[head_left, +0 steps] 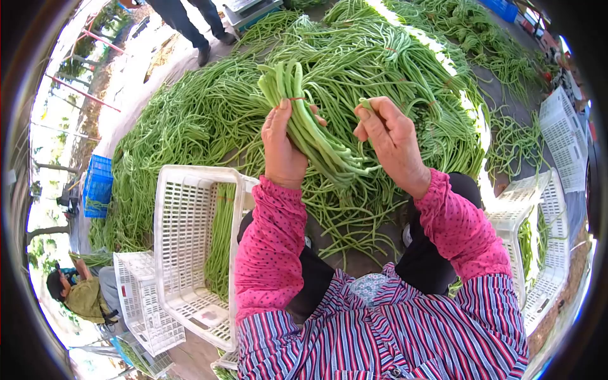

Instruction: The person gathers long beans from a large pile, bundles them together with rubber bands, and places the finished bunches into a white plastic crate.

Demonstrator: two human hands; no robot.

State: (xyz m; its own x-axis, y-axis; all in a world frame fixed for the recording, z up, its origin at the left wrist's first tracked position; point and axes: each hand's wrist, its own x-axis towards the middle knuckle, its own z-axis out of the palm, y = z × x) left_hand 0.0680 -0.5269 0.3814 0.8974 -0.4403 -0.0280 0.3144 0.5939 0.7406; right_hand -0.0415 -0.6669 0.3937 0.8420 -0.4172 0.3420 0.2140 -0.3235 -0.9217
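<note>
My left hand [282, 149] is closed around a bundle of long green beans [316, 140], holding it tilted above the pile. A red band [296, 99] circles the bundle near its upper end. To the right, my right hand [396, 142] is raised apart from the bundle, thumb and fingers pinched together. A short green bean end [365, 102] sticks out between the fingertips. Below and beyond both hands spreads a large heap of long beans [196, 120], with a few red bands among them.
A white crate [166, 221] with beans inside stands at my left, and another white crate [557, 247] at my right. Farther left are a blue crate [98, 183] and a crouching person [85, 294]. Another person's legs [190, 22] stand at the back near a scale [250, 11].
</note>
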